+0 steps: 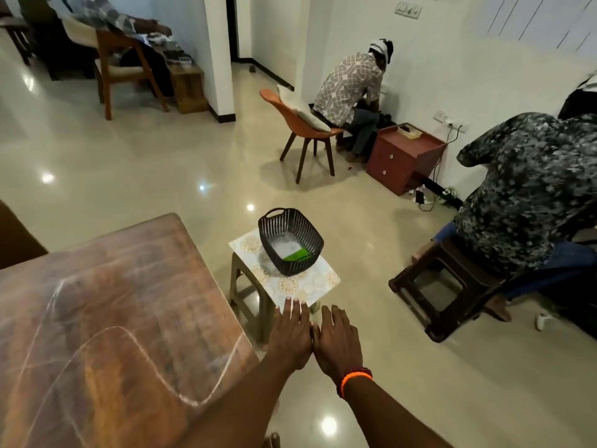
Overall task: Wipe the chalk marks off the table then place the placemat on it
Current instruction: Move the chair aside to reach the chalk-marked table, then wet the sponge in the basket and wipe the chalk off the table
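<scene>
Since the chalk marks (129, 334) still loop in white lines across the brown wooden bench (106, 286), the wiping step has not been done, and the moment looks like a reach for the supplies. The placemat (300, 282), pale with gold medallions, lies flat on a small stool (248, 295) just beside the bench's far right corner. Its long axis appears to run from the stool's far left corner toward its near right corner, diagonal to the bench edge, though the basket hides part of it. A dark woven basket (290, 240) sits on the placemat, holding something white, likely the wiping cloth (284, 247), and a green item (296, 254) I cannot identify.

Both hands are empty, palms down, fingers extended and loosely together. The left hand (290, 334) has its fingertips over the placemat's near edge; the right hand (336, 341) is just beside it, thumbs nearly touching.

The next move, as I judge it, calls for going past the placemat into the basket for the cloth, then turning back to the bench. The basket must come off before the placemat can be lifted.
</scene>
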